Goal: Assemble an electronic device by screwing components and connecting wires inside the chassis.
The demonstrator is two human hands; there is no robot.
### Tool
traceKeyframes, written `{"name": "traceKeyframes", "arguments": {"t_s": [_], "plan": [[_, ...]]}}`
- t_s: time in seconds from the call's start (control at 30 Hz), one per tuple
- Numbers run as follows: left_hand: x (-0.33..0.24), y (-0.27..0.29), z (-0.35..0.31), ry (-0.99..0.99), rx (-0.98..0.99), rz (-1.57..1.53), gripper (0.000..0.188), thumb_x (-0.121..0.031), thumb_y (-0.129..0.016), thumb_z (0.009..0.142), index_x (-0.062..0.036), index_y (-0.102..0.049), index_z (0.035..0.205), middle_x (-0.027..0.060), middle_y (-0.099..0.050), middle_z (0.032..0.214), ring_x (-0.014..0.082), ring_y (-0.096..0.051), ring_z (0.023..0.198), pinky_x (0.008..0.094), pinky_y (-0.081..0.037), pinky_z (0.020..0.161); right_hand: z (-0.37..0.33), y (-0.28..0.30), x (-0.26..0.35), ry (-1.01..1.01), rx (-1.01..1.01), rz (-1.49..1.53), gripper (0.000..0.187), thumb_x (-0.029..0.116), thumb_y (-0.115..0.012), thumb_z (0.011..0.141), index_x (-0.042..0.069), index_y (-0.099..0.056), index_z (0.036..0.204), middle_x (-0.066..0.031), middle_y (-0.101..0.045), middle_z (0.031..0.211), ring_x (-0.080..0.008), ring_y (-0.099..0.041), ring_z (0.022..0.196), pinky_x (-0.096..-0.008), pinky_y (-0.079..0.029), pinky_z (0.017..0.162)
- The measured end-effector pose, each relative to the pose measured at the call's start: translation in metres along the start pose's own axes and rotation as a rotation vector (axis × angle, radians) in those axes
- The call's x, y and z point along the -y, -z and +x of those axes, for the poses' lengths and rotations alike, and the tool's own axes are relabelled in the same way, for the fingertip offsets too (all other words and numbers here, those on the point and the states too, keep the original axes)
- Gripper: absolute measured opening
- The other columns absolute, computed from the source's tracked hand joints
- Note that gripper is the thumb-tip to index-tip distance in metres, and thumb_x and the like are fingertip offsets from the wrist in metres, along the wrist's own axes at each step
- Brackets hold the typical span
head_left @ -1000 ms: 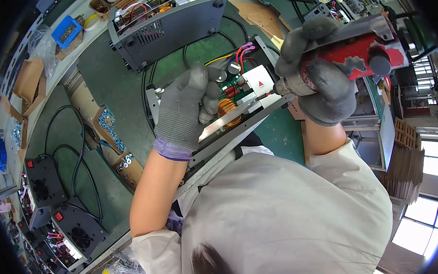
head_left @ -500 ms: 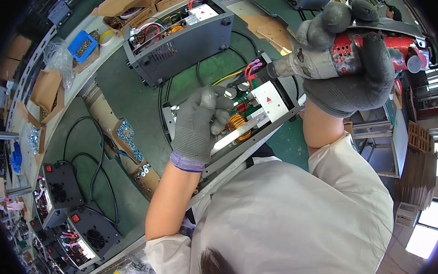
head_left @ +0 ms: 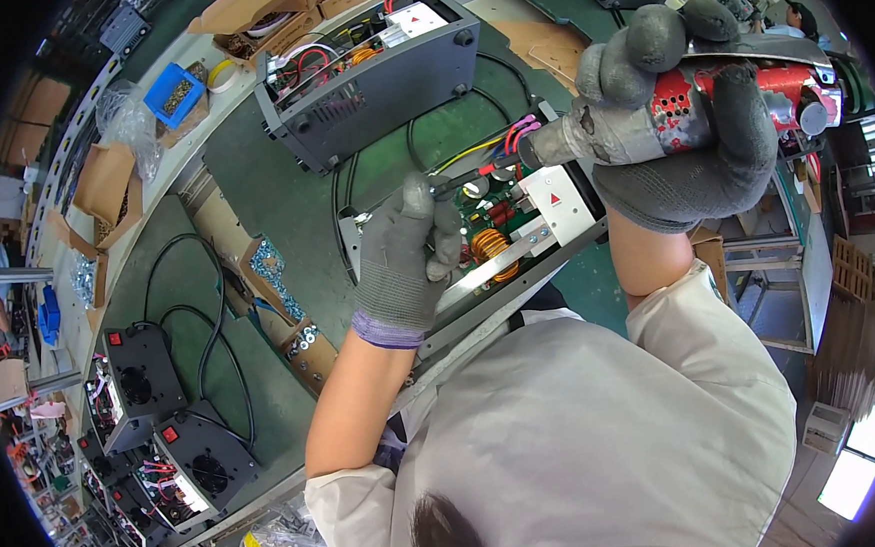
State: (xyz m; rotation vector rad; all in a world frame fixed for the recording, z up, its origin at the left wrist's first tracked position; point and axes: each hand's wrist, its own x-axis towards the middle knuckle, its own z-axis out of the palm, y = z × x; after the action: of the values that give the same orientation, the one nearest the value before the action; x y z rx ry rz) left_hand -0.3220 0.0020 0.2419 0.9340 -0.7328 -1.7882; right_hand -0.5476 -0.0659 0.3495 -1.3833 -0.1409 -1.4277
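Observation:
My right hand [head_left: 688,108], in a dark grey coated glove, is wrapped round a red power screwdriver [head_left: 677,118] with a worn grey nose. Its long bit points left, its tip at the fingers of my left hand [head_left: 410,240]. Those gloved fingers are closed in a pinch; whatever they hold is hidden. Below both hands lies an open electrical unit [head_left: 562,211] with a white plate, a copper-wound coil [head_left: 493,253], a green circuit board and pink-sleeved wires. My left hand is over the unit's left end, close to its metal bar.
Behind stands a second dark grey unit [head_left: 372,97] with its top open. Black cables lie on the green mat [head_left: 251,170]. Small boxes of screws [head_left: 275,273] sit to the left, near a blue bin [head_left: 174,95]. Several fan-backed units [head_left: 134,382] stand at lower left.
The screwdriver has moved a little left and down, bringing its bit to my left fingers. My left hand stays pinched at the unit's left end. The whole view has shifted slightly.

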Motion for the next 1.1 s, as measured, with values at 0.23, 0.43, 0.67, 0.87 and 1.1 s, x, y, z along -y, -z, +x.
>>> {"name": "traceKeyframes", "arguments": {"t_s": [0.23,0.43,0.67,0.87,1.1], "plan": [[-0.004,-0.009,-0.002,-0.106,-0.043,-0.165,0.051,-0.042,-0.06,0.106,0.0053,-0.058,0.123,0.0059,-0.062,0.084,0.0076,-0.05,0.065,0.0224,-0.038,0.054,-0.002,-0.004,-0.006,0.033,-0.071,0.02,0.048,0.034,-0.053,0.1,0.008,-0.053,0.14,-0.0156,-0.062,0.116,-0.0232,-0.059,0.091,-0.0409,-0.042,0.081],[-0.008,-0.006,-0.002,-0.185,0.025,-0.292,0.046,-0.037,-0.063,0.105,0.0047,-0.057,0.124,0.0073,-0.065,0.088,0.0091,-0.053,0.067,0.0218,-0.039,0.056,0.0,0.003,-0.013,0.063,-0.115,-0.015,0.047,0.035,-0.056,0.098,0.007,-0.055,0.136,-0.0131,-0.06,0.112,-0.0201,-0.053,0.083,-0.0385,-0.04,0.078],[-0.021,-0.014,0.001,-0.23,0.006,-0.156,0.072,-0.061,-0.051,0.103,0.0063,-0.055,0.13,0.011,-0.067,0.088,0.0118,-0.056,0.066,0.0221,-0.039,0.052,0.013,0.007,-0.015,0.069,-0.201,0.041,0.045,0.035,-0.058,0.097,0.007,-0.057,0.132,-0.0103,-0.057,0.107,-0.0177,-0.052,0.081,-0.0369,-0.039,0.076],[-0.043,-0.015,0.02,-0.008,0.042,-0.065,0.11,-0.084,-0.012,0.097,0.0115,-0.052,0.135,0.0081,-0.057,0.07,0.0116,-0.041,0.049,0.0251,-0.03,0.046,0.036,0.029,-0.021,0.023,-0.23,0.08,0.037,0.034,-0.053,0.099,0.005,-0.058,0.122,-0.01,-0.058,0.108,-0.0175,-0.053,0.083,-0.0365,-0.039,0.078],[-0.104,0.028,0.117,-0.718,-0.544,1.102,0.037,-0.04,-0.061,0.099,-0.0092,-0.076,0.113,0.0115,-0.072,0.083,0.0251,-0.069,0.073,0.0362,-0.053,0.07,0.076,0.07,-0.029,0.092,-0.304,0.024,0.036,0.028,-0.053,0.1,0.002,-0.059,0.123,-0.0145,-0.064,0.108,-0.0229,-0.059,0.088,-0.0409,-0.045,0.083]]}}
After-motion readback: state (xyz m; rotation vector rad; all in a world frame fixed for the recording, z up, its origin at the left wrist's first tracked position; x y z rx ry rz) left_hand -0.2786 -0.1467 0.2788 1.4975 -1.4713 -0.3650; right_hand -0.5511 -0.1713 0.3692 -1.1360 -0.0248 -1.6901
